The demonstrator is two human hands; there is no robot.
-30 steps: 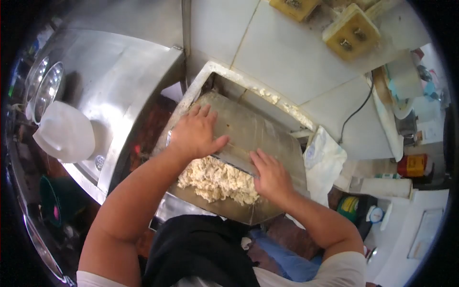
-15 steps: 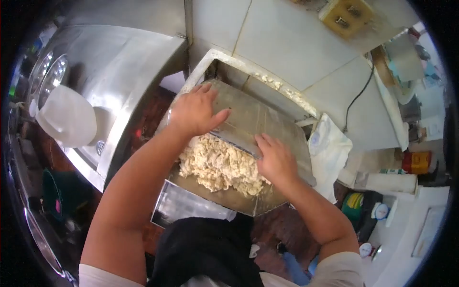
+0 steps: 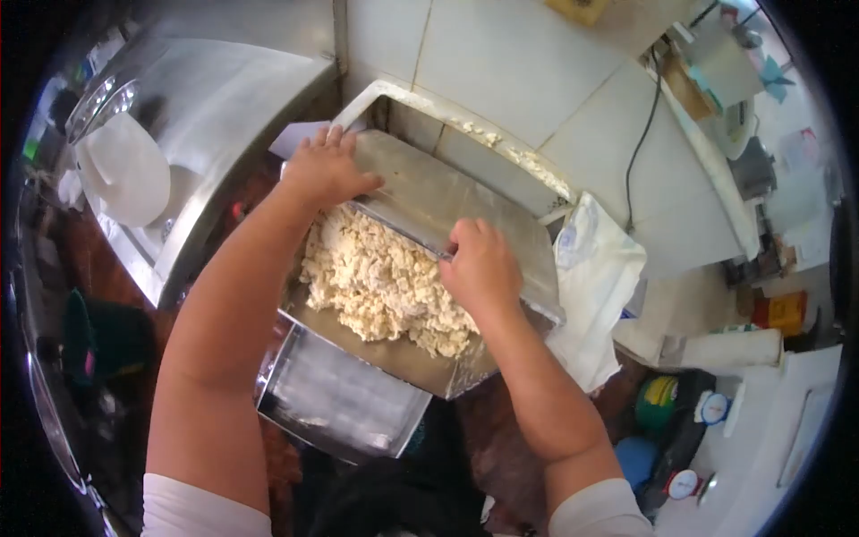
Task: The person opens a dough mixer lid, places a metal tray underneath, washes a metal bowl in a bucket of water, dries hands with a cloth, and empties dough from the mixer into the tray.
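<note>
A pale, lumpy mass of dough (image 3: 380,282) lies on a metal surface under the lower edge of a broad steel plate (image 3: 447,192). My left hand (image 3: 327,170) rests on the plate's left end, fingers stretched toward the far side and thumb spread along the metal. At the plate's near edge, right of the middle, my right hand (image 3: 483,268) has its fingers curled around the rim. The plate hides part of the dough behind it. Below the dough sits a shallow metal tray (image 3: 344,394).
A steel counter (image 3: 233,107) on the left carries a white plastic jug (image 3: 125,170). A whitish frame (image 3: 465,125) with dough bits runs behind the plate. White cloth or sacking (image 3: 595,277) hangs at the right. Dial scales (image 3: 713,408) and a green bucket (image 3: 107,340) stand farther out.
The view has shifted, and more of the lower tray shows. My right hand's fingers, flatter on the plate before, now curl over its edge. My left hand stays on the plate's left end.
</note>
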